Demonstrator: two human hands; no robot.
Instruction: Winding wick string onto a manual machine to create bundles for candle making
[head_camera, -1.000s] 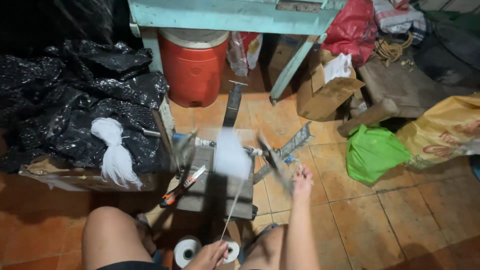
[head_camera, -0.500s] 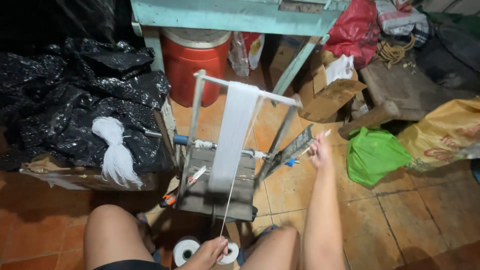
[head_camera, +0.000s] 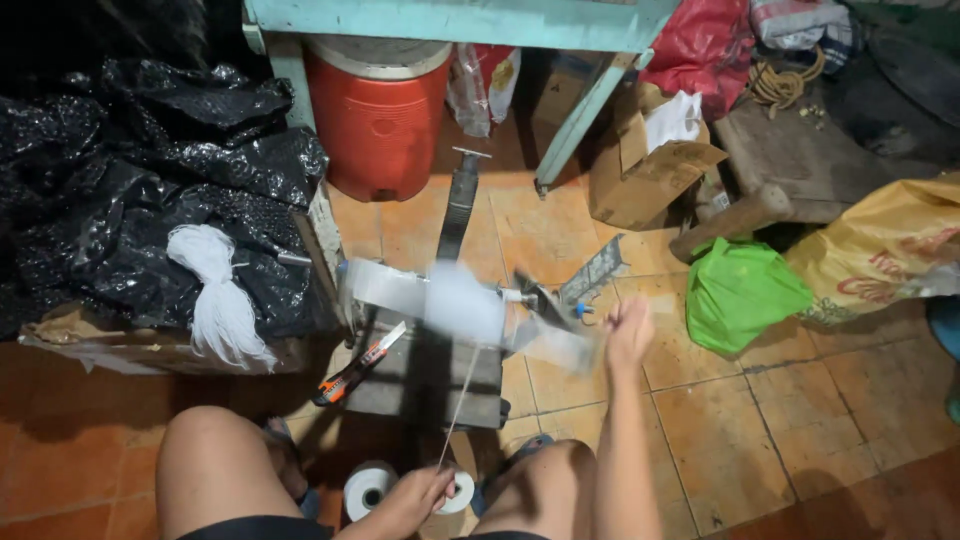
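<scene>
A winding frame (head_camera: 455, 305) wrapped in white string spins on its grey stand (head_camera: 420, 375), blurred by the motion. My right hand (head_camera: 628, 330) is closed around the crank at the frame's right end. My left hand (head_camera: 415, 497) sits low between my knees and pinches the white string (head_camera: 462, 400), which runs up to the frame. A white spool (head_camera: 368, 488) rests on the floor by my left hand, and a second one is mostly hidden behind it.
An orange utility knife (head_camera: 358, 363) lies on the stand. Black plastic bags (head_camera: 150, 210) with a white string hank (head_camera: 215, 295) fill the left. A red cooler (head_camera: 380, 115), cardboard box (head_camera: 650, 165), green bag (head_camera: 740, 290) and yellow sack (head_camera: 880, 250) stand behind.
The winding frame has kept turning, from upright half a second ago to a flat blur now. My right hand has moved down and around with the crank. My left hand stays put.
</scene>
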